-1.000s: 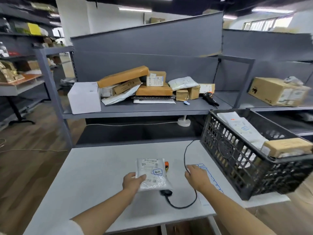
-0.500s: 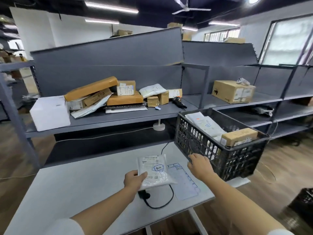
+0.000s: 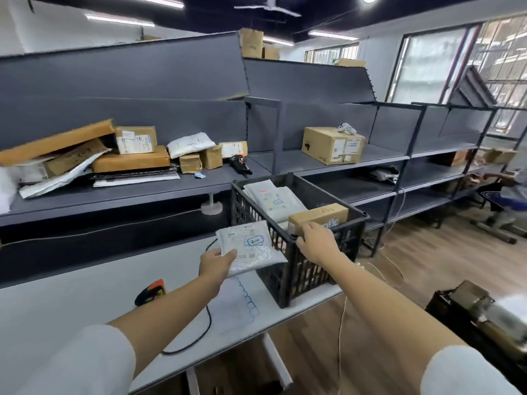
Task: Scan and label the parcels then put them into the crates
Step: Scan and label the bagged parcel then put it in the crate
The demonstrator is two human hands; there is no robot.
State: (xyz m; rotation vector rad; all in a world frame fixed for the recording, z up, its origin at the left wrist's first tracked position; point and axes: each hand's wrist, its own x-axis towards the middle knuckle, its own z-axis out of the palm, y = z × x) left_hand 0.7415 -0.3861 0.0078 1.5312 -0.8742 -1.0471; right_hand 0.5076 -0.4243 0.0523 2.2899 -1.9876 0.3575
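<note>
My left hand (image 3: pixel 215 262) grips a flat white poly parcel (image 3: pixel 248 246) with a blue sticker, held in the air just left of the black plastic crate (image 3: pixel 296 269). My right hand (image 3: pixel 318 240) rests on the crate's near rim, fingers curled over it. Inside the crate lie white mailers (image 3: pixel 273 199) and a brown cardboard box (image 3: pixel 319 215). The orange and black scanner (image 3: pixel 151 292) lies on the white table (image 3: pixel 71 309), its black cable looping toward the table's edge.
A grey shelf (image 3: pixel 119 192) behind the table carries several brown boxes and white mailers. A larger box (image 3: pixel 332 145) sits on the shelf to the right. A sheet of blue labels (image 3: pixel 242 303) lies on the table. Another crate (image 3: pixel 479 317) stands on the floor at right.
The view has swung right. My left hand carried the parcel up and toward the crate. My right hand moved from the table onto the crate's rim.
</note>
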